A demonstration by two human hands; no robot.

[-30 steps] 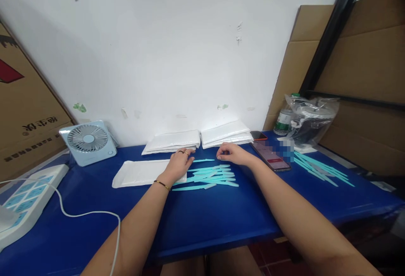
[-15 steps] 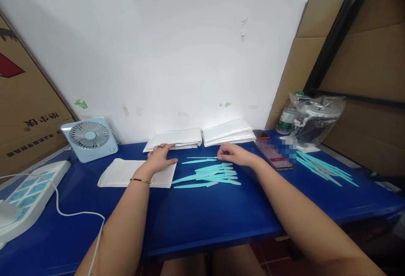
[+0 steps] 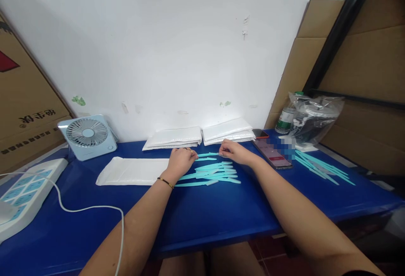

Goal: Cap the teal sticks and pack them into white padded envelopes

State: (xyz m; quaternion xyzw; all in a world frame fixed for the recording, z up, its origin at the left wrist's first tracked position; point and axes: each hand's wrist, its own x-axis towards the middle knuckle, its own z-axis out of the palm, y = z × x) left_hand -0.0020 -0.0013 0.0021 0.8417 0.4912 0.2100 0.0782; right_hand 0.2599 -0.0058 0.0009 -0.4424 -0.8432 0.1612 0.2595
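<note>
A thin turquoise plastic stick (image 3: 207,155) is pinched at its two ends, lying just above the bench (image 3: 202,217): the left hand (image 3: 180,162) has its fingers (image 3: 193,155) closed narrowly on the near end, and the right hand (image 3: 234,151) has its fingers (image 3: 223,154) closed on the far end. The stick is judged light, fairly stiff but slightly springy, and smooth enough to slip, so a hold near the ends or on the broader handle part seems surest.

Just below both sets of fingers a loose pile of sticks (image 3: 211,174) of the same kind lies flat on the bench, overlapping. To the left of the left fingers a white padded envelope (image 3: 133,170) lies flat; whether anything is inside it cannot be told. Beyond the fingers, against the wall, two stacks of envelopes (image 3: 199,136) rest. To the right of the right fingers a phone (image 3: 274,154) lies, then a second bunch of sticks (image 3: 322,168), and a clear plastic bag (image 3: 313,118) with dark contents beside a bottle (image 3: 286,120). Far to the left stand a small fan (image 3: 87,136) and a power strip (image 3: 25,191).
</note>
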